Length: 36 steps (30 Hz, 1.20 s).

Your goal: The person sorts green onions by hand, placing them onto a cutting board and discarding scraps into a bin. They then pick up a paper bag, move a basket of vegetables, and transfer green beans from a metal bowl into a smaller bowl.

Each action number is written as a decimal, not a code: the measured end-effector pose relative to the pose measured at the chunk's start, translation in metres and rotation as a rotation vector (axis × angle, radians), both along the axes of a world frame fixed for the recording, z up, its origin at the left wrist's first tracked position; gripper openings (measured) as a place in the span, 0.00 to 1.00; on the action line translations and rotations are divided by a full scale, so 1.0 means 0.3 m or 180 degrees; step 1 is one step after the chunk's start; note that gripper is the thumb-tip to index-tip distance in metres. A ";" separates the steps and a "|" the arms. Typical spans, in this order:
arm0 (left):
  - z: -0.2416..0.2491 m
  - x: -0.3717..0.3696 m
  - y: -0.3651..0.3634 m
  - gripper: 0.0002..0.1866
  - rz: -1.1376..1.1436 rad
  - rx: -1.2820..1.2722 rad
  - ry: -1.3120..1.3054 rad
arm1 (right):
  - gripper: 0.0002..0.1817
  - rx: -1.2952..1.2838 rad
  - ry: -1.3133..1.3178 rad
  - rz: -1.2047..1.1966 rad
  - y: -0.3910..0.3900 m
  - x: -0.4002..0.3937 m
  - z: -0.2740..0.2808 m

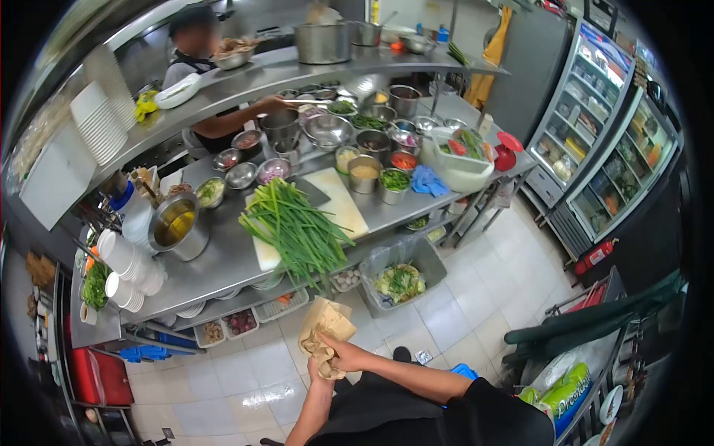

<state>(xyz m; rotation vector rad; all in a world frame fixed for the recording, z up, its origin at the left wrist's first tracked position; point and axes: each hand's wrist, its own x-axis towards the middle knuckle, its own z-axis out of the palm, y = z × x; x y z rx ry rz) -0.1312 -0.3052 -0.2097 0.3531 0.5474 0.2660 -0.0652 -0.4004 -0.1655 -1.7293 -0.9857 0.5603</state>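
I hold a crumpled brown paper bag in front of my body, below the table edge. My right hand is closed on its gathered lower part, with the thumb across the paper. Beneath it, my left hand grips the same bunched end, its fingers partly hidden. Beyond the bag, a large bunch of green onions lies across a white cutting board. A broad knife blade rests on the board beside the onions.
A lined waste bin with vegetable scraps stands under the steel table. Metal bowls and pots of chopped food crowd the table. A co-worker stands behind it. Glass-door fridges are at right, above a fire extinguisher.
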 end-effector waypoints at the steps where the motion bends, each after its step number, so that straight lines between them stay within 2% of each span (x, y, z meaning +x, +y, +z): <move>1: -0.027 0.018 -0.039 0.19 -0.0100 0.0290 0.0164 | 0.43 -0.0403 0.0919 0.0318 -0.063 0.011 0.017; 3: -0.053 0.059 -0.129 0.19 -0.0244 0.0606 0.0412 | 0.41 -0.0627 0.1013 0.0268 -0.207 0.042 0.004; 5: -0.064 0.153 -0.225 0.19 -0.0309 0.0722 0.1112 | 0.36 -0.0843 0.0885 0.0165 -0.377 0.071 0.002; 6: -0.094 0.203 -0.273 0.19 -0.0313 0.0760 0.1145 | 0.33 -0.0808 0.0740 0.0067 -0.473 0.092 0.017; 8: -0.165 0.302 -0.354 0.24 -0.0495 0.0877 0.1102 | 0.28 -0.1134 0.1014 0.0024 -0.676 0.148 -0.005; 9: -0.147 0.351 -0.408 0.24 -0.0499 0.0929 0.1141 | 0.27 -0.0808 0.0972 -0.0293 -0.787 0.159 -0.083; 10: -0.108 0.425 -0.461 0.25 -0.0649 0.1024 0.1555 | 0.26 -0.0473 0.0929 -0.0618 -0.895 0.163 -0.169; 11: -0.079 0.491 -0.509 0.25 -0.0791 0.1112 0.1961 | 0.26 -0.0567 0.0840 -0.0928 -1.006 0.176 -0.192; 12: -0.082 0.552 -0.552 0.25 -0.0795 0.1159 0.1961 | 0.26 -0.0674 0.0730 -0.1246 -1.117 0.199 -0.211; 14: -0.116 0.676 -0.622 0.24 -0.0784 0.1412 0.1797 | 0.25 -0.1405 0.0878 -0.2139 -1.327 0.183 -0.334; 16: -0.124 0.790 -0.674 0.21 -0.0745 0.1630 0.2001 | 0.26 -0.1898 0.0914 -0.2743 -1.491 0.154 -0.351; 18: -0.146 0.904 -0.706 0.23 -0.0674 0.1775 0.2255 | 0.26 -0.1945 0.1017 -0.2777 -1.607 0.122 -0.360; 19: -0.219 0.953 -0.699 0.30 -0.0839 0.2016 0.2143 | 0.27 -0.1962 0.1138 -0.2847 -1.644 0.130 -0.357; 20: -0.280 1.015 -0.697 0.30 -0.0817 0.1998 0.2129 | 0.27 -0.1968 0.1109 -0.2835 -1.664 0.143 -0.353; 21: -0.337 1.067 -0.690 0.39 -0.1019 0.1768 0.1820 | 0.27 -0.2195 0.1170 -0.2796 -1.670 0.147 -0.343; 22: -0.313 1.093 -0.697 0.47 -0.1218 0.1532 0.1519 | 0.27 -0.2432 0.1242 -0.2751 -1.660 0.155 -0.316; 23: -0.289 1.121 -0.691 0.57 -0.2187 0.1284 0.2152 | 0.29 -0.2564 0.1365 -0.2592 -1.642 0.180 -0.295; 26: -0.306 1.191 -0.688 0.53 -0.2172 0.1466 0.1640 | 0.32 -0.2685 0.1231 -0.2313 -1.566 0.242 -0.309; 31: -0.329 1.160 -0.615 0.47 -0.2616 0.1791 0.1648 | 0.33 -0.2080 0.1422 -0.2226 -1.410 0.380 -0.309; 32: -0.357 1.133 -0.592 0.46 -0.2656 0.1746 0.1731 | 0.33 -0.2168 0.1258 -0.2100 -1.387 0.395 -0.307; 34: -0.556 1.106 -0.510 0.45 -0.2463 0.1231 0.2105 | 0.32 -0.2303 0.0936 -0.1834 -1.313 0.449 -0.311; 36: -0.585 1.020 -0.443 0.42 -0.2455 0.1226 0.2396 | 0.32 -0.2452 0.1099 -0.1652 -1.255 0.513 -0.254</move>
